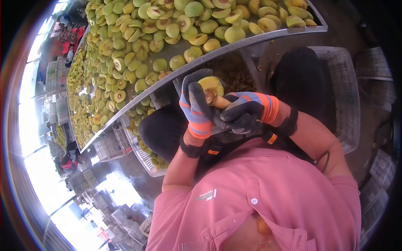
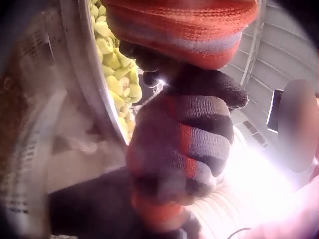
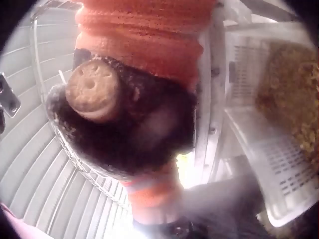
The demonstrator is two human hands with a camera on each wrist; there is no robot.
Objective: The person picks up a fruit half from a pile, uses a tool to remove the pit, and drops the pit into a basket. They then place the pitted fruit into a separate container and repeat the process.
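In the head view my gloved left hand point(image 1: 196, 102) holds a yellow-green fruit half point(image 1: 212, 85), its brown centre showing between thumb and fingers. My gloved right hand point(image 1: 247, 112) grips a tool by its wooden handle point(image 1: 220, 102), right against the fruit; the working end is hidden. The handle's round butt point(image 3: 92, 89) pokes out of the dark glove in the right wrist view. From the left wrist view, the right hand point(image 2: 182, 144) appears with curled fingers, close below the left glove's orange cuff point(image 2: 184, 30).
A metal-edged table point(image 1: 268, 37) heaped with halved green fruit lies just beyond my hands. Beneath it are plastic crates point(image 1: 144, 157), some with fruit; one crate point(image 3: 259, 149) has brown bits inside. Another crate point(image 1: 349, 104) stands beside my right knee.
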